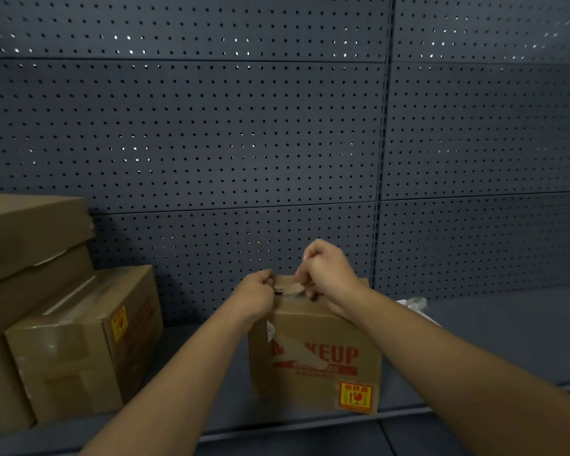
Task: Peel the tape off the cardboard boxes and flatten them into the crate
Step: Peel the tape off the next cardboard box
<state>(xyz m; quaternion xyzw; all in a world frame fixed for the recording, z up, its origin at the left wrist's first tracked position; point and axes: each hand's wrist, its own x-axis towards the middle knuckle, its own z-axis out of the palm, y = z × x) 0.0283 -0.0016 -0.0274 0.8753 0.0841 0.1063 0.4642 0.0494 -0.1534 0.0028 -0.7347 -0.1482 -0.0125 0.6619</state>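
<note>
Cardboard box, red lettering "YEUP"

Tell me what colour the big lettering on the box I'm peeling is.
Red, on the brown box; seen in the head view.

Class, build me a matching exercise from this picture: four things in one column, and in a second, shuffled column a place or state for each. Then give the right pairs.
Things
1. brown cardboard box printed with red letters
2. left hand
3. brown taped cardboard box with yellow sticker
4. dark grey perforated metal panel

Places or states
A. upright behind the shelf
B. at the far left, beside a taller stack
C. under both hands
D. curled at the box's top edge

Pairs: 1-C, 2-D, 3-B, 4-A
</note>
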